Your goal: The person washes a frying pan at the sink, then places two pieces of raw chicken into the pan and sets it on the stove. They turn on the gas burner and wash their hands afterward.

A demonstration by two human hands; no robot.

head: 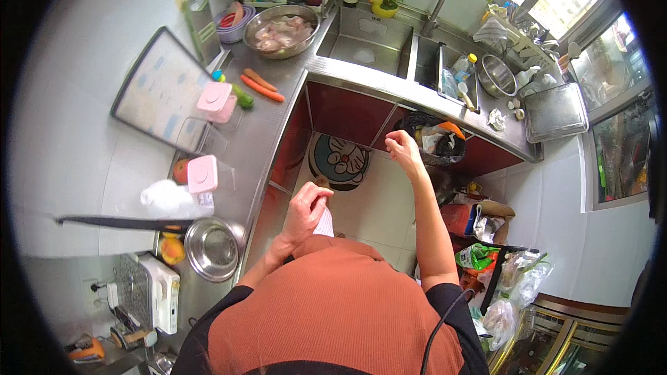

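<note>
My left hand is in front of my torso, its fingers curled towards the thumb and nothing seen in them. Below it shows a bit of white patterned cloth. My right hand is raised over the floor with loosely folded fingers, also without a visible object. Just to its right, lower down, a bin lined with a black bag holds waste. A round cartoon-face mat lies on the tiled floor ahead. On the left counter are two carrots, a green vegetable and a steel bowl of raw meat.
A steel sink with a faucet is set in the far counter. Pink-lidded containers, a pan and a leaning cutting board line the left. Bags and a red box crowd the right side.
</note>
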